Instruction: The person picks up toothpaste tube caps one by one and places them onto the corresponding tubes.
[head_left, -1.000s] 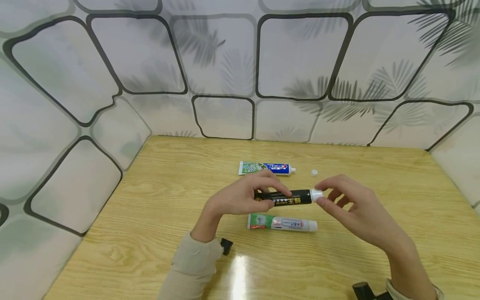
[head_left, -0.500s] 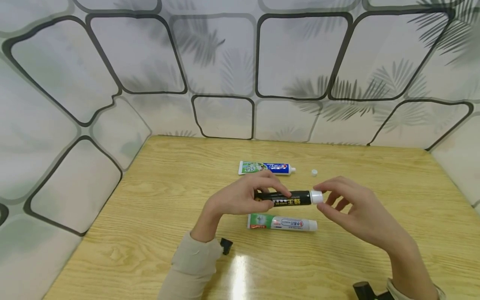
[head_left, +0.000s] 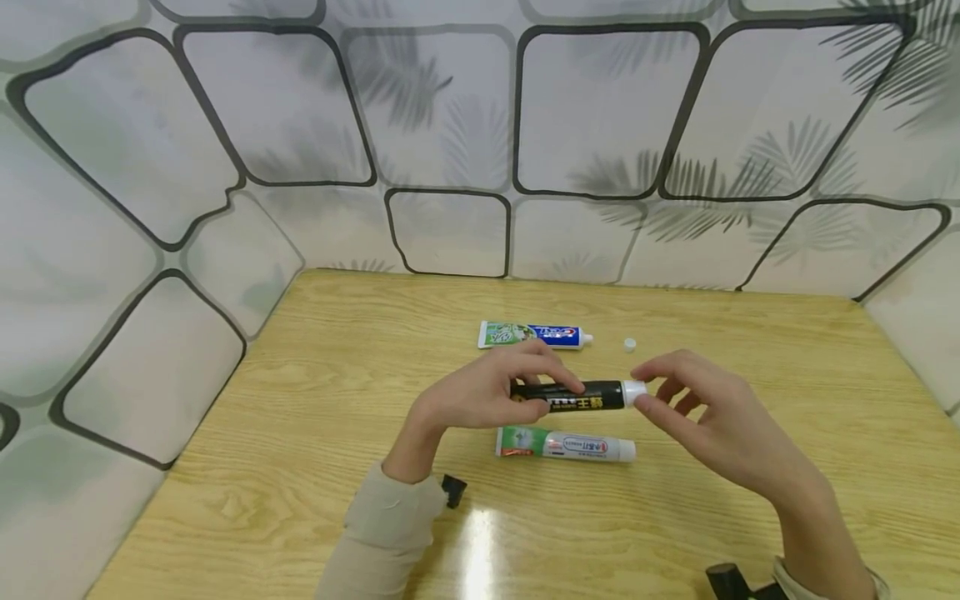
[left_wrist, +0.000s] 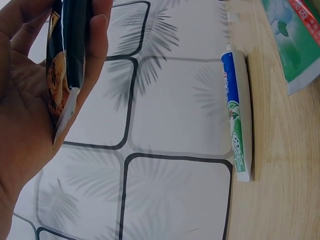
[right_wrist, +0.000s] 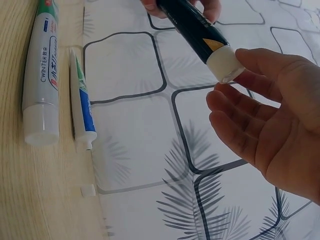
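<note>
A black toothpaste tube (head_left: 602, 395) with yellow lettering is held level above the table, its white cap (head_left: 634, 392) pointing right. My left hand (head_left: 487, 389) grips the tube's body between thumb and fingers; in the left wrist view the flat crimped end of the black tube (left_wrist: 67, 70) shows by the palm. The thumb and forefinger of my right hand (head_left: 708, 408) pinch the white cap, and the right wrist view shows the cap (right_wrist: 225, 64) seated on the tube with the other fingers of the right hand (right_wrist: 280, 105) loosely bent.
Below the held tube lies a green and white toothpaste tube (head_left: 577, 446) with its cap on. Farther back is a blue and green toothpaste tube (head_left: 555, 336) with a bare nozzle, and a small white cap (head_left: 629, 344) lies to its right. A patterned wall covering (head_left: 450, 233) rises behind the wooden table (head_left: 337, 333).
The right thumb and forefinger shift slightly around the white cap. The left hand and the black tube stay almost in place, and the things on the table have not moved.
</note>
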